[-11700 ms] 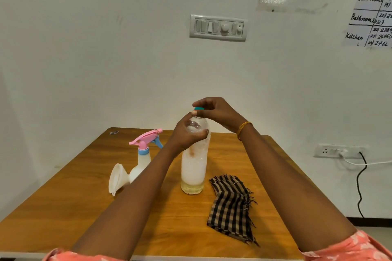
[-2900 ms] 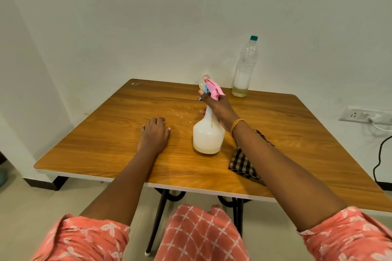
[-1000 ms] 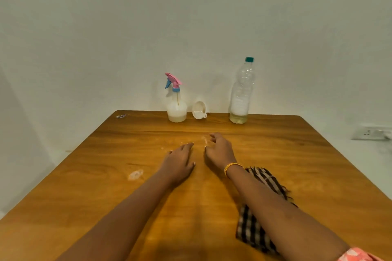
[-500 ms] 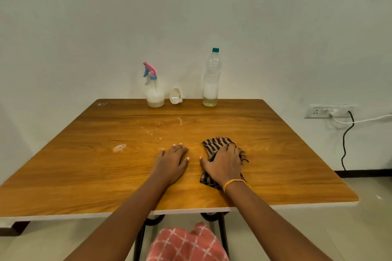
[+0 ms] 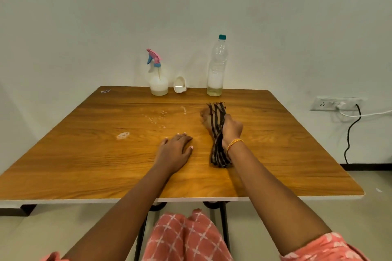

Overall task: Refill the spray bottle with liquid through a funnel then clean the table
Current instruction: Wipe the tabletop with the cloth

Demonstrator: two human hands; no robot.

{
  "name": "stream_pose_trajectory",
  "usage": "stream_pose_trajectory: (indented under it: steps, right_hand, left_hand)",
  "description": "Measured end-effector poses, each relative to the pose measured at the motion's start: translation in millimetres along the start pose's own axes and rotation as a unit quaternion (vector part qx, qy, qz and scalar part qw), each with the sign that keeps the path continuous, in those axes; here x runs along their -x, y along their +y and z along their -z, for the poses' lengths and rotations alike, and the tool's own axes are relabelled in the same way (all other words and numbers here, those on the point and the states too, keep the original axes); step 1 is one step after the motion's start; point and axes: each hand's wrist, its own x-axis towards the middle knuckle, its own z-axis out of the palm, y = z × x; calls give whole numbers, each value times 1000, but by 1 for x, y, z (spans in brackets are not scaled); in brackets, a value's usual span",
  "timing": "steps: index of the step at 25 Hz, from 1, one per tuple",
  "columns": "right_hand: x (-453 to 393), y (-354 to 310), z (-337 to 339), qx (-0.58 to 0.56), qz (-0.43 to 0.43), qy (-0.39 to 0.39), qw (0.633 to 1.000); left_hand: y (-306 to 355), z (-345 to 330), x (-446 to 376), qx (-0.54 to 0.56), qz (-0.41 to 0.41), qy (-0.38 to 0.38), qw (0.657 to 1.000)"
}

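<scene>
My right hand [image 5: 230,128] grips a dark checked cloth [image 5: 216,133], bunched long, over the right middle of the wooden table [image 5: 84,165]. My left hand [image 5: 176,150] rests flat on the table beside it, fingers straight. Spray droplets [image 5: 157,117] and a small white foam patch [image 5: 123,135] lie on the wood to the left of the cloth. At the far edge stand the white spray bottle [image 5: 158,82] with a pink and blue trigger, a white funnel [image 5: 179,85] on its side, and a clear plastic bottle [image 5: 216,68] with a teal cap.
The table's far edge meets a white wall. A wall socket [image 5: 335,104] with a black cable [image 5: 352,129] sits to the right of the table. My pink patterned lap [image 5: 186,237] shows below the near edge.
My right hand has gathered the cloth and moved it forward toward the far side, now gripping it rather than lying flat on it. The left hand has stayed in place.
</scene>
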Motion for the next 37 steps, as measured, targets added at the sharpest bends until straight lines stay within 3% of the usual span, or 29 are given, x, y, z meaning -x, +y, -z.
stream_pose_trajectory:
  steps: [2,3,6,9,12,14,16,17,18,19,22,27,34,37]
  right_hand:
    - [-12,1,-3,-157,-120,-30,980]
    - [-15,2,-2,-177,-154,-35,972]
    - [-19,-2,-5,-195,-144,-31,970]
    - [-15,-20,-25,-100,10,49,994]
    - [-12,-29,-51,69,210,64,973]
    - [-13,-19,-65,246,272,-35,929]
    - [-30,13,-68,496,253,-144,818]
    - [-38,29,-67,577,244,-161,762]
    - [-44,38,-66,619,247,-154,729]
    - [-50,44,-68,632,254,-142,719]
    - [-64,43,-75,647,242,-142,709]
    - [-95,42,-104,683,219,-155,679]
    - [-122,38,-132,677,231,-174,676]
    - [-122,41,-132,676,252,-182,668]
  left_hand:
    - [1,0,1,-5,-1,-1,1000]
    - [1,0,1,-8,-3,0,1000]
    - [2,0,1,-7,-4,-1,1000]
    - [0,-1,-1,1,-2,9,1000]
    - [-1,-1,-3,7,-7,19,1000]
    - [-3,1,-4,3,-10,25,1000]
    - [-4,-1,-5,1,-11,21,1000]
    - [-4,-3,-5,-1,-12,18,1000]
    - [-4,-3,-5,1,-13,13,1000]
    - [-5,-2,-6,10,-15,11,1000]
    - [-17,3,-6,37,-45,7,998]
    - [-49,15,-16,14,-91,-62,994]
    - [-60,17,-27,-46,-66,-91,993]
    - [-80,38,-12,-55,-42,-43,997]
